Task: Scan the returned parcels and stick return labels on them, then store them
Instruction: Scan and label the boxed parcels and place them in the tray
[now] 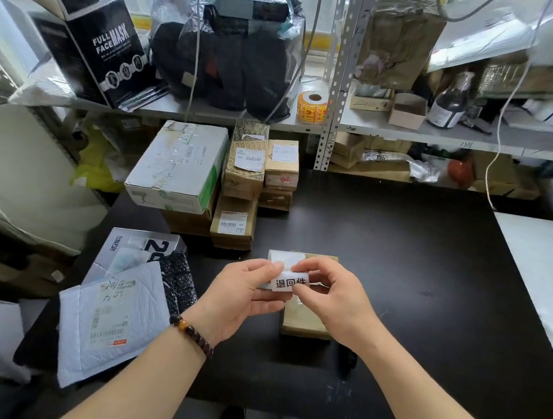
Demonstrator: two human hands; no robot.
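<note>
Label point(289, 282), one piece, white with black characters, is held at both ends: the left hand point(241, 295) and the right hand point(332, 295) each pinch it. It is just above one small brown parcel point(302, 320) on the black table point(415, 277), and the hands hide part of this parcel. Behind the parcel stand six stacked boxes point(245, 164); left of it lie one white padded envelope point(110, 324) and one black wrapped packet point(179, 281).

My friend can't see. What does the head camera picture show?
The left hand and right hand pinch a white paper label with black characters over a small brown cardboard parcel on the black table. Stacked cardboard boxes stand behind it.
</note>
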